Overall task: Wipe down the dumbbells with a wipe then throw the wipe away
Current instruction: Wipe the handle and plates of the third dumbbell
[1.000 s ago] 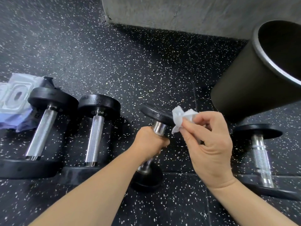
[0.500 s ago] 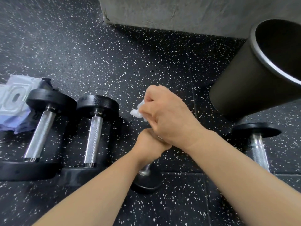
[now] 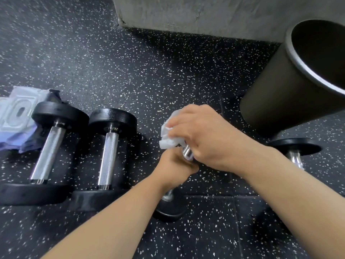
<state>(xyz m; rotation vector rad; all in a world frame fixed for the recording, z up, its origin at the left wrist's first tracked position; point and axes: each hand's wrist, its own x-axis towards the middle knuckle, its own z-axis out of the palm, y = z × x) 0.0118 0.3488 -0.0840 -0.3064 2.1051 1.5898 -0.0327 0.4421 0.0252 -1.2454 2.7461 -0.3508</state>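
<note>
My left hand (image 3: 174, 166) grips the steel handle of a small black dumbbell (image 3: 169, 208) and holds it tilted, near end low. My right hand (image 3: 202, 139) holds a crumpled white wipe (image 3: 168, 136) over the dumbbell's far head, which the hand and wipe hide. A short piece of bare handle shows between the two hands. Two bigger dumbbells lie side by side on the left, one (image 3: 46, 146) outermost and one (image 3: 109, 152) beside it. Another dumbbell (image 3: 296, 152) lies at the right, partly behind my right forearm.
A black round bin (image 3: 276, 90) with an open mouth stands at the right, just beyond the right dumbbell. A pack of wipes (image 3: 15, 116) lies at the far left behind the outer dumbbell. A grey concrete wall base (image 3: 196, 14) runs along the back. The floor is speckled black rubber.
My right hand with the wipe came from beside the dumbbell's far head to on top of it, covering it. The left hand kept its hold on the handle.
</note>
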